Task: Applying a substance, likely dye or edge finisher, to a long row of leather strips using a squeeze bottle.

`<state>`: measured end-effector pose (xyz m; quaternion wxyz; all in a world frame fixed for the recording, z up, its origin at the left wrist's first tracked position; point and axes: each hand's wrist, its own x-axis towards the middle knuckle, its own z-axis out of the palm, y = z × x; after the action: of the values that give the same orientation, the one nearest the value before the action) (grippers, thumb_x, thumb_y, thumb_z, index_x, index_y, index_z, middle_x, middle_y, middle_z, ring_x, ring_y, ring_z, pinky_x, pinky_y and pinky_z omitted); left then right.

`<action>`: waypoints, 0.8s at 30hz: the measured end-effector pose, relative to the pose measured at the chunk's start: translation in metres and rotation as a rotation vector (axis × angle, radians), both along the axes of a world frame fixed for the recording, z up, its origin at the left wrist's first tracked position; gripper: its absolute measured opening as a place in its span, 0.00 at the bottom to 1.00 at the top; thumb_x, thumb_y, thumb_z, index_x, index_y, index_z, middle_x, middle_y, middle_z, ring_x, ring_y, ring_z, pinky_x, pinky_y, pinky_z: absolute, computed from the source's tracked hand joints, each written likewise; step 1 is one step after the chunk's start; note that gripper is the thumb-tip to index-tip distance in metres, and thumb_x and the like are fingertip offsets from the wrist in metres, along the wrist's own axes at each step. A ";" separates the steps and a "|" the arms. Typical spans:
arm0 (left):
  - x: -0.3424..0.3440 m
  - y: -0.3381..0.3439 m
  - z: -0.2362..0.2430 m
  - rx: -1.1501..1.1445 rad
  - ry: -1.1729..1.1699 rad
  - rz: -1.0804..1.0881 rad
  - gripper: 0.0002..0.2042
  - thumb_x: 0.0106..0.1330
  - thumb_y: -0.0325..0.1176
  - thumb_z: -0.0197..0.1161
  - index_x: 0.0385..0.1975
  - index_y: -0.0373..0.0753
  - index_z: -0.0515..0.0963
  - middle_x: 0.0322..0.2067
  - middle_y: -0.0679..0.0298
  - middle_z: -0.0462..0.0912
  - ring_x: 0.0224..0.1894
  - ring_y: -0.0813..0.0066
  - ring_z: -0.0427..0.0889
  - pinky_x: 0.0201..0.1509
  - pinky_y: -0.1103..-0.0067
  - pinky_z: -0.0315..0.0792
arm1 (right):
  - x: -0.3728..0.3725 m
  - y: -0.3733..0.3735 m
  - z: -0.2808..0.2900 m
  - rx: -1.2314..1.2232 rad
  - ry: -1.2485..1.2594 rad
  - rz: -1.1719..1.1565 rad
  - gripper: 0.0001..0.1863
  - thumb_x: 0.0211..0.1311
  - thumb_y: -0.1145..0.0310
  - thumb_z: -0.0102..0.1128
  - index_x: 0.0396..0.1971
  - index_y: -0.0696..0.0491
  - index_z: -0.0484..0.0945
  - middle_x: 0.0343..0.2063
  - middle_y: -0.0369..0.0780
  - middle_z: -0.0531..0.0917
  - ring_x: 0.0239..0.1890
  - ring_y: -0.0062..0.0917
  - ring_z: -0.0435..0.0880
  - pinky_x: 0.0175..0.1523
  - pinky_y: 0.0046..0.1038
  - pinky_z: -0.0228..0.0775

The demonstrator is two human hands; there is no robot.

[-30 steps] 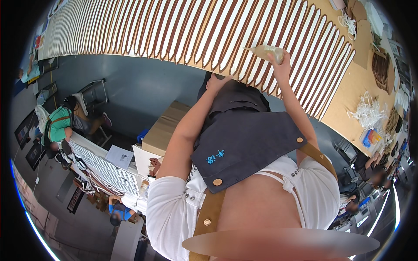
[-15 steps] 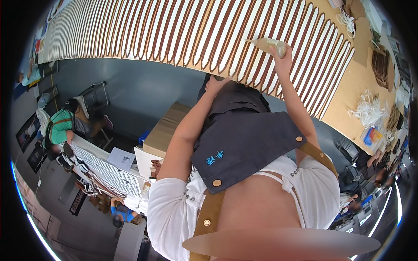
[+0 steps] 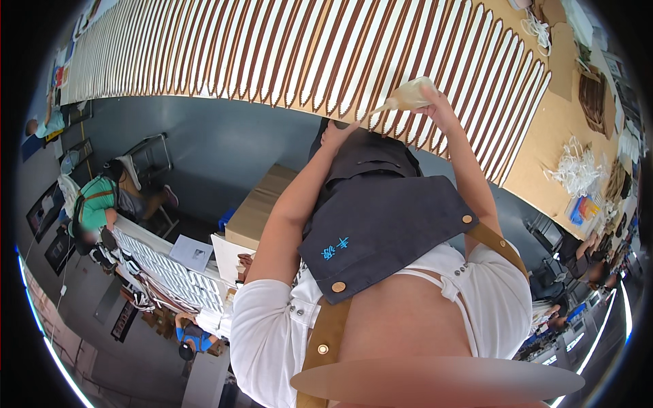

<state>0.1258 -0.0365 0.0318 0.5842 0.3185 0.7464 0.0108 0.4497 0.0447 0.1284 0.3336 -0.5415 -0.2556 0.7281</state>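
My right hand [image 3: 435,109] is closed around a translucent squeeze bottle [image 3: 413,94] with pale contents. Its narrow nozzle points down and left, ending just above the near tips of the strips and close to my left thumb. My left hand [image 3: 335,136] rests at the table's near edge with thumb and forefinger apart; its other fingers are partly hidden. Below the nozzle lie long brown strips with white faces [image 3: 326,61], side by side in a dense row, their pointed ends toward me.
The tan tabletop [image 3: 524,197] carries a heap of white cords [image 3: 575,166] and a brown bundle [image 3: 593,102] on the right. Behind my left arm stands a cardboard box [image 3: 262,204]. A person in green [image 3: 95,204] sits by another work table at the left.
My right hand has tilted the bottle and brought it nearer, so its nozzle has swung down and left toward the strip tips. My left hand has stayed almost in place.
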 end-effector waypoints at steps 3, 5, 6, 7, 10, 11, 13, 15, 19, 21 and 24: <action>-0.002 -0.008 -0.014 0.013 -0.039 0.028 0.69 0.41 0.75 0.74 0.78 0.34 0.51 0.73 0.44 0.63 0.77 0.47 0.59 0.79 0.60 0.52 | 0.004 0.001 0.003 0.009 0.199 -0.357 0.38 0.71 0.44 0.62 0.64 0.62 0.68 0.53 0.48 0.83 0.51 0.32 0.88 0.51 0.30 0.87; 0.000 -0.012 -0.019 0.015 -0.102 0.068 0.69 0.41 0.74 0.74 0.78 0.33 0.49 0.73 0.43 0.62 0.77 0.47 0.59 0.79 0.60 0.52 | 0.002 0.006 0.007 0.059 0.172 -0.443 0.35 0.71 0.49 0.65 0.64 0.60 0.67 0.52 0.47 0.82 0.52 0.30 0.86 0.55 0.32 0.85; 0.001 -0.014 -0.023 0.017 -0.165 0.111 0.70 0.41 0.74 0.75 0.78 0.32 0.47 0.74 0.43 0.60 0.77 0.47 0.58 0.79 0.60 0.53 | -0.001 0.010 0.008 0.184 -0.160 -0.411 0.35 0.69 0.51 0.68 0.63 0.61 0.68 0.52 0.46 0.82 0.52 0.29 0.86 0.55 0.31 0.84; 0.005 -0.012 -0.021 0.018 -0.168 0.102 0.70 0.41 0.74 0.75 0.78 0.32 0.47 0.74 0.43 0.60 0.77 0.47 0.58 0.79 0.60 0.53 | 0.002 0.012 0.002 0.308 -0.496 -0.378 0.35 0.67 0.54 0.72 0.62 0.61 0.68 0.51 0.45 0.82 0.52 0.28 0.85 0.55 0.31 0.83; 0.021 -0.014 -0.012 0.009 -0.189 -0.013 0.70 0.41 0.71 0.77 0.77 0.31 0.46 0.73 0.42 0.61 0.77 0.46 0.59 0.78 0.61 0.55 | 0.008 0.016 -0.008 0.423 -0.754 -0.296 0.34 0.61 0.57 0.77 0.59 0.60 0.72 0.48 0.44 0.83 0.50 0.28 0.85 0.52 0.30 0.79; 0.022 -0.015 -0.015 0.008 -0.188 -0.012 0.70 0.41 0.71 0.77 0.77 0.31 0.46 0.73 0.42 0.61 0.77 0.46 0.59 0.78 0.61 0.55 | 0.006 0.016 -0.009 0.452 -0.776 -0.282 0.34 0.60 0.56 0.78 0.58 0.59 0.73 0.48 0.44 0.84 0.49 0.29 0.85 0.51 0.30 0.79; 0.024 -0.013 -0.011 0.084 -0.162 -0.055 0.68 0.41 0.71 0.77 0.77 0.34 0.50 0.71 0.43 0.65 0.75 0.45 0.61 0.78 0.59 0.53 | 0.001 0.018 -0.009 0.445 -0.827 -0.274 0.33 0.59 0.55 0.78 0.58 0.58 0.74 0.47 0.45 0.85 0.49 0.30 0.86 0.52 0.31 0.79; 0.024 -0.007 -0.007 0.037 -0.116 -0.108 0.68 0.42 0.68 0.79 0.77 0.31 0.49 0.72 0.42 0.62 0.76 0.48 0.60 0.78 0.62 0.55 | -0.002 0.019 -0.006 0.438 -0.878 -0.265 0.33 0.58 0.55 0.79 0.57 0.57 0.74 0.46 0.46 0.86 0.48 0.30 0.86 0.53 0.32 0.79; 0.026 -0.004 0.001 -0.029 -0.042 -0.159 0.66 0.45 0.65 0.80 0.76 0.30 0.50 0.73 0.42 0.61 0.77 0.49 0.60 0.78 0.65 0.58 | -0.001 0.018 -0.007 0.504 -0.914 -0.239 0.35 0.58 0.53 0.78 0.59 0.56 0.74 0.45 0.47 0.88 0.48 0.32 0.88 0.53 0.33 0.80; 0.025 -0.006 0.000 -0.034 -0.035 -0.161 0.66 0.45 0.65 0.80 0.77 0.30 0.50 0.73 0.42 0.61 0.77 0.49 0.60 0.78 0.65 0.58 | 0.002 0.018 -0.009 0.500 -0.911 -0.230 0.35 0.58 0.52 0.78 0.59 0.56 0.74 0.44 0.47 0.88 0.48 0.33 0.88 0.53 0.33 0.80; 0.026 -0.006 0.000 -0.039 -0.018 -0.171 0.66 0.45 0.66 0.79 0.76 0.30 0.51 0.73 0.42 0.61 0.77 0.50 0.60 0.78 0.65 0.59 | 0.008 0.015 -0.016 0.475 -0.896 -0.176 0.36 0.58 0.51 0.78 0.59 0.56 0.75 0.45 0.47 0.88 0.48 0.33 0.89 0.54 0.33 0.80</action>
<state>0.1520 -0.0422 0.0318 0.5959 0.3695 0.7112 -0.0507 0.4581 0.0595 0.1128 0.3650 -0.7292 -0.4852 0.3157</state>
